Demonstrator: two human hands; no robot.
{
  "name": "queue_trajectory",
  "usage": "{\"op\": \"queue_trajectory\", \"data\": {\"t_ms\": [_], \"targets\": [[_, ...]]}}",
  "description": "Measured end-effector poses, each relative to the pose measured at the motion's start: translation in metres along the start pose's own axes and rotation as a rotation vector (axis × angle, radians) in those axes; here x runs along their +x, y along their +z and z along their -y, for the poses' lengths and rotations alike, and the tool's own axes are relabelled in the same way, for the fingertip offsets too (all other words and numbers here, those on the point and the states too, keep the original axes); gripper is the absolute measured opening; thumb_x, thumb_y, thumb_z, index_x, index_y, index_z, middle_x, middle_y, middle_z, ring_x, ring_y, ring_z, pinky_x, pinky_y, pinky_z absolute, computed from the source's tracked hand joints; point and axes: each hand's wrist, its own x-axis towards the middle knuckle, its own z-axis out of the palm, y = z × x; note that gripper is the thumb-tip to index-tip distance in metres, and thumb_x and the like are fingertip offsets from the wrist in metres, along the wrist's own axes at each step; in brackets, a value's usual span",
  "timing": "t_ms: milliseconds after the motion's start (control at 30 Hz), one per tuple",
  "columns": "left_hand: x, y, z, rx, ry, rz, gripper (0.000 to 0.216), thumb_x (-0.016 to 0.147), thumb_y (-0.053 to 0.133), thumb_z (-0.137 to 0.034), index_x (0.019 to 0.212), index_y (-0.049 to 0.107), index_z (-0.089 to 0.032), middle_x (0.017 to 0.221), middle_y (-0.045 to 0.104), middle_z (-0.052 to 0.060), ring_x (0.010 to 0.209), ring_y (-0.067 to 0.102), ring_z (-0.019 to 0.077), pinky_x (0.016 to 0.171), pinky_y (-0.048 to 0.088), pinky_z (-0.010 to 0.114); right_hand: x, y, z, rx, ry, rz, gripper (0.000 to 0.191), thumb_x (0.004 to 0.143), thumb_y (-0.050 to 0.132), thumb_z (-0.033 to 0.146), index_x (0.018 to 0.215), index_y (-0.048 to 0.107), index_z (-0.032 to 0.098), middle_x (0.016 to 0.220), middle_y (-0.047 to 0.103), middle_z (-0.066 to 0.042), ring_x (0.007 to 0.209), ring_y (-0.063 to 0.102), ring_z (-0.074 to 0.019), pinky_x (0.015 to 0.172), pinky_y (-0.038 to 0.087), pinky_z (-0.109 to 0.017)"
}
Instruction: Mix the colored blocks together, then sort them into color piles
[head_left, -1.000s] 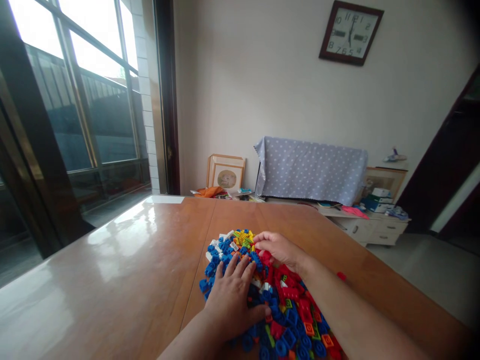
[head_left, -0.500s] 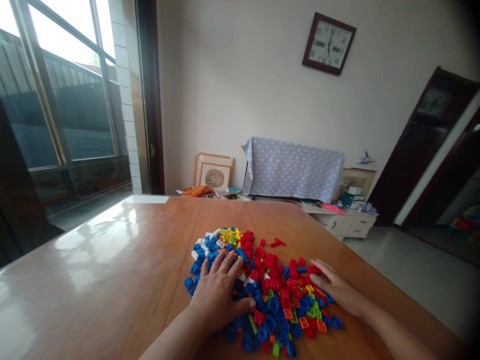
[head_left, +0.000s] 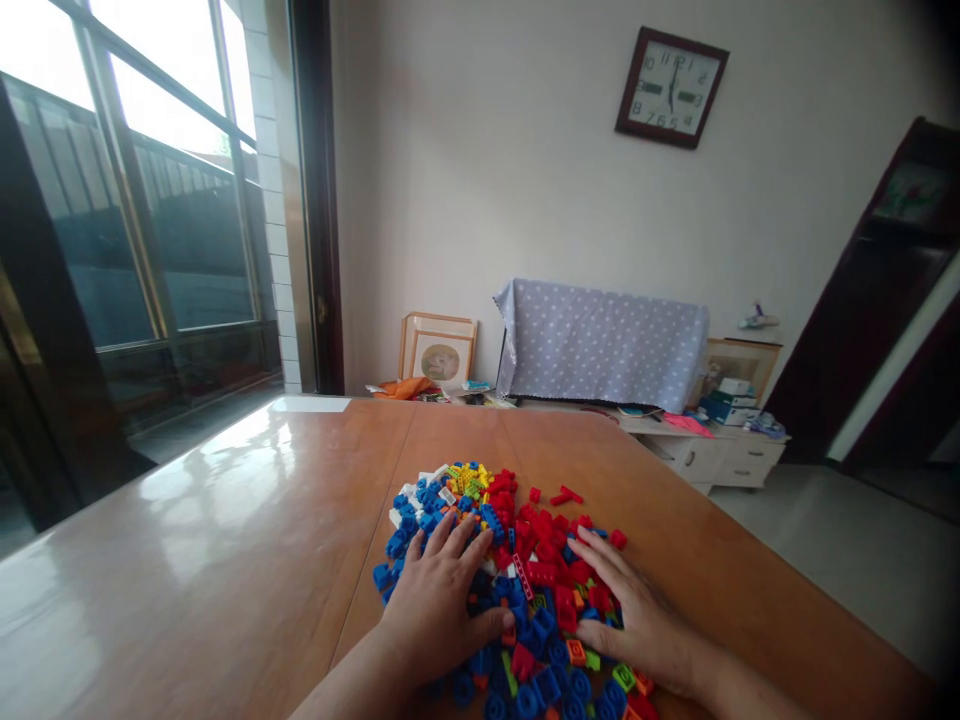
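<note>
Left hand [head_left: 436, 592], right hand [head_left: 637, 618] (both spread), on multicoloured toy bricks [head_left: 543, 573]

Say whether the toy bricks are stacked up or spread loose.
Spread loose: the toy bricks lie jumbled on the tabletop around the left hand and right hand, with a few red pieces apart.

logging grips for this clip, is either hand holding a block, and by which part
No hold shows: the left hand and right hand are both spread open over the blocks. What lies beneath them is hidden.
</note>
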Motion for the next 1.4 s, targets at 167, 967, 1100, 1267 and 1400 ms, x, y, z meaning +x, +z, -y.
{"op": "queue_trajectory", "data": {"t_ms": [167, 967, 1100, 1267, 1400], "targets": [[0.000, 0.001, 0.000, -0.017, -0.001, 0.003, 0.087, 0.077, 0.062, -0.076, 0.152, 0.041, -0.039, 0.163, 0.033, 0.004, 0.152, 0.019, 0.0428, 0.117, 0.019, 0.071, 0.031, 0.010, 0.011, 0.014, -0.137, -0.105, 0.078, 0.081, 0.070, 0.040, 0.153, 0.041, 0.029, 0.161, 0.035, -0.009, 0.148, 0.033, -0.0310, 0.121, 0.032, -0.051], [-0.002, 0.004, 0.006, -0.204, -0.096, -0.126, 0.125, 0.069, 0.057, -0.089, 0.162, 0.013, -0.019, 0.168, 0.014, 0.014, 0.154, 0.008, 0.0391, 0.122, 0.010, 0.066, 0.144, 0.006, 0.129, 0.252, -0.373, -0.056, 0.071, 0.076, 0.066, 0.020, 0.146, 0.051, 0.025, 0.151, 0.050, -0.008, 0.141, 0.044, -0.0270, 0.121, 0.033, -0.047], [0.001, 0.004, 0.008, -0.187, -0.136, -0.222, 0.099, 0.079, 0.054, -0.082, 0.155, 0.033, -0.021, 0.162, 0.033, 0.016, 0.151, 0.024, 0.0374, 0.121, 0.020, 0.061, 0.114, -0.026, 0.114, 0.266, -0.237, -0.077, 0.059, 0.085, 0.063, 0.029, 0.143, 0.054, 0.029, 0.148, 0.054, -0.005, 0.136, 0.051, -0.0262, 0.115, 0.042, -0.046], [0.006, -0.006, 0.014, -0.099, -0.264, -0.389, 0.044, 0.094, 0.048, -0.061, 0.109, 0.062, -0.022, 0.115, 0.064, 0.011, 0.111, 0.060, 0.0295, 0.095, 0.047, 0.045, 0.045, -0.029, 0.062, 0.210, -0.055, -0.174, 0.050, 0.091, 0.060, 0.049, 0.138, 0.058, 0.030, 0.145, 0.056, -0.006, 0.132, 0.054, -0.0282, 0.106, 0.051, -0.045], [0.009, -0.010, 0.022, -0.032, -0.383, -0.466, 0.035, 0.097, 0.047, -0.053, 0.107, 0.063, -0.024, 0.110, 0.064, 0.009, 0.107, 0.059, 0.0277, 0.091, 0.047, 0.041, -0.029, 0.000, 0.021, 0.080, 0.042, -0.219, 0.069, 0.087, 0.062, 0.055, 0.151, 0.044, 0.034, 0.157, 0.043, -0.008, 0.144, 0.041, -0.0349, 0.115, 0.042, -0.055]]}}
